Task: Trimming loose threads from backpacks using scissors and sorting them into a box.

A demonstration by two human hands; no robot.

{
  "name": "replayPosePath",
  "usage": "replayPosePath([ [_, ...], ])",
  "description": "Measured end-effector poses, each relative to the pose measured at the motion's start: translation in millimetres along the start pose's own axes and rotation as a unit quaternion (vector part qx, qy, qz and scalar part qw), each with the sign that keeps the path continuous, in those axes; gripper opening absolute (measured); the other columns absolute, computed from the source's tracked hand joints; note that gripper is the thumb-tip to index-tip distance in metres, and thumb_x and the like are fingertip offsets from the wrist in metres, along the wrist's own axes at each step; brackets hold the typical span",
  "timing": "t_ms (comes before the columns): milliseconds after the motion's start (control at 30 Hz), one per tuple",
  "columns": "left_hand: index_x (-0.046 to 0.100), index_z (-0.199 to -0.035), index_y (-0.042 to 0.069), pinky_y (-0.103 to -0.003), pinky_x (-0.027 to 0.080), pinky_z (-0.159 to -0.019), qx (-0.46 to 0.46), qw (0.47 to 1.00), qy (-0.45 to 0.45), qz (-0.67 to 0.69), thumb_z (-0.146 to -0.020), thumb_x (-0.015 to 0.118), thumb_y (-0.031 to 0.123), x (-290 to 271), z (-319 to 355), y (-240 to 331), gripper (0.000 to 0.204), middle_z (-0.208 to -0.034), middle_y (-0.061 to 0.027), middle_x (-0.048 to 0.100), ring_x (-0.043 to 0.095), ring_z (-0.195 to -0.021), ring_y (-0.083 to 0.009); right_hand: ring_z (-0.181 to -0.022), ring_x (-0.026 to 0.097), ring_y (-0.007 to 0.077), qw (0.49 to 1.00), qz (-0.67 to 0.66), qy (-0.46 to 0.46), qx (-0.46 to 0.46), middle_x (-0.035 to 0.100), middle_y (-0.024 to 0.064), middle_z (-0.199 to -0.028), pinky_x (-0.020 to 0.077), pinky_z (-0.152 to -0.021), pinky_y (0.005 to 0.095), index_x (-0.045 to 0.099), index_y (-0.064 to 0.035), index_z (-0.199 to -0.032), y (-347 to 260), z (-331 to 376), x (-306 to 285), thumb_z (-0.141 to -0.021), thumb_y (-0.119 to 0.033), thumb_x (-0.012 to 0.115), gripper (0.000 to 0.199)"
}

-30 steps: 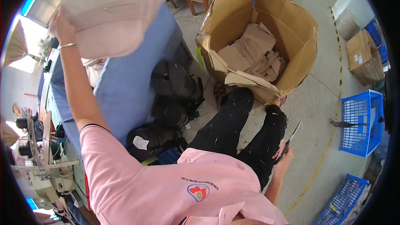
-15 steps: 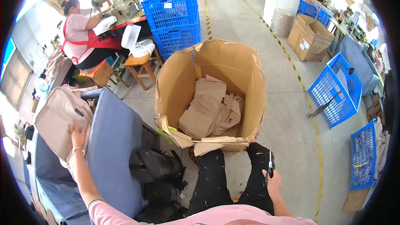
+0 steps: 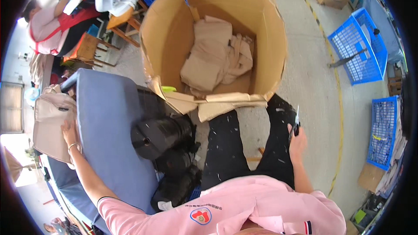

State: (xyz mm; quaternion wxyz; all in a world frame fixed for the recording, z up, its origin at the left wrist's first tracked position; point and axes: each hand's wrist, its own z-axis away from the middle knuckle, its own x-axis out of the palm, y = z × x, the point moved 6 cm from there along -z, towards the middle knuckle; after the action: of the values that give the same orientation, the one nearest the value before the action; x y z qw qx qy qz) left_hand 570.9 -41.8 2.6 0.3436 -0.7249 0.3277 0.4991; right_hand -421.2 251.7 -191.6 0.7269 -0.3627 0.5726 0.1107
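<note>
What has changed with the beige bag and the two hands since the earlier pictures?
The left hand brought the beige bag down from overhead onto the blue table and now rests on it. The right hand still holds the small scissors by the knee. The cardboard box stayed.

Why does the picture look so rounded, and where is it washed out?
Head view: a fisheye lens bends straight edges, so the floor's yellow line curves and the corners go black. Daylight blows out the far left edge, beyond the beige bag under the left hand. The cardboard box is evenly lit and sharp; the right hand looks slightly soft.
</note>
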Motion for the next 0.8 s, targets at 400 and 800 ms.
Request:
replayPosePath([
  [400, 0.067, -0.114, 0.005, -0.039, 0.044, -0.103, 0.484, 0.831, 0.011, 0.272, -0.091, 0.065, 0.018, -86.4, 189.0, 525.3, 0.026, -0.128, -0.0124, 0.062, 0.057, -0.121, -0.0295, -0.063, 0.053, 0.0307, 1.0, -0.022, 0.01, -0.007, 0.054, 0.0118, -0.07, 0.0421, -0.061, 0.0418, 0.051, -0.0034, -0.078, 11.9, -7.6, 11.3, -0.086, -0.041, 0.074, 0.045],
  [800, 0.067, -0.115, 0.003, -0.045, 0.051, -0.092, 0.537, 0.735, -0.411, -0.048, -0.091, 0.064, 0.04, 292.3, 359.5, 795.4, 0.044, -0.114, -0.0171, 0.069, 0.064, -0.107, -0.0353, -0.063, 0.044, 0.0255, 0.999, 0.007, 0.023, 0.041, 0.045, 0.0098, -0.071, 0.037, -0.057, 0.0367, 0.051, -0.0024, -0.083, 9.2, -18.9, 20.6, -0.083, -0.024, 0.079, 0.035],
])
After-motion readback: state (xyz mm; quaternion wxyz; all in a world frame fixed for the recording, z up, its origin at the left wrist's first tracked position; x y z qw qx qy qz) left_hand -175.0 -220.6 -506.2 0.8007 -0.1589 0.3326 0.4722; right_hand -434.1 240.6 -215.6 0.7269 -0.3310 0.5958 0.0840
